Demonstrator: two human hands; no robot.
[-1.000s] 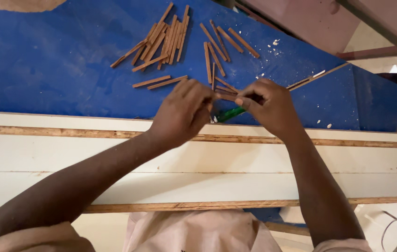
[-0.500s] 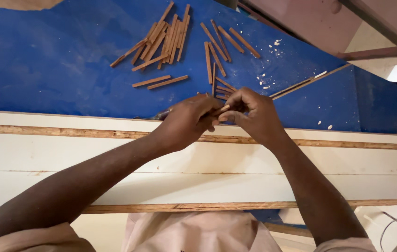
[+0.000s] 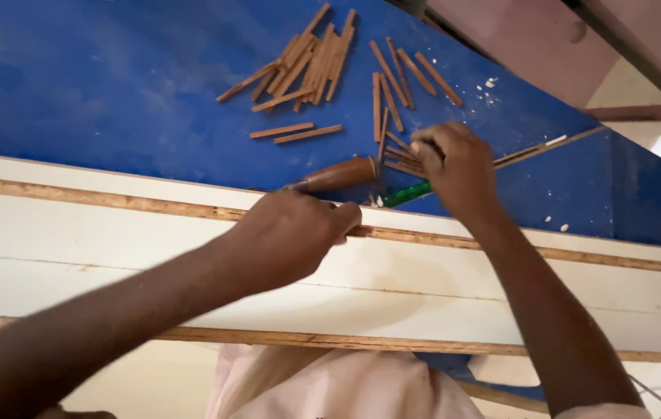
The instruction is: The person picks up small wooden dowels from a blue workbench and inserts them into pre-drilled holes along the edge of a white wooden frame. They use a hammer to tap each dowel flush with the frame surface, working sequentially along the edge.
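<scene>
My right hand (image 3: pixel 454 167) is closed on thin brown wooden sticks (image 3: pixel 404 155) lying on the blue surface (image 3: pixel 113 93). A green object (image 3: pixel 405 193) pokes out from under its palm. My left hand (image 3: pixel 291 237) rests with curled fingers on the edge of the white board (image 3: pixel 152 256). It lies just below a brown wooden-handled tool (image 3: pixel 338 174) on the blue surface. I see only the back of that hand, so what its fingers hold is hidden.
A loose pile of several wooden sticks (image 3: pixel 307 62) lies further back on the blue surface, with two single sticks (image 3: pixel 295 132) closer. A second white board with a plywood edge (image 3: pixel 346 337) runs below. White chips (image 3: pixel 489 81) are scattered at the right.
My hands were together over the sticks. My left hand has drawn back and left to the board's edge, uncovering the brown-handled tool. My right hand stays on the sticks.
</scene>
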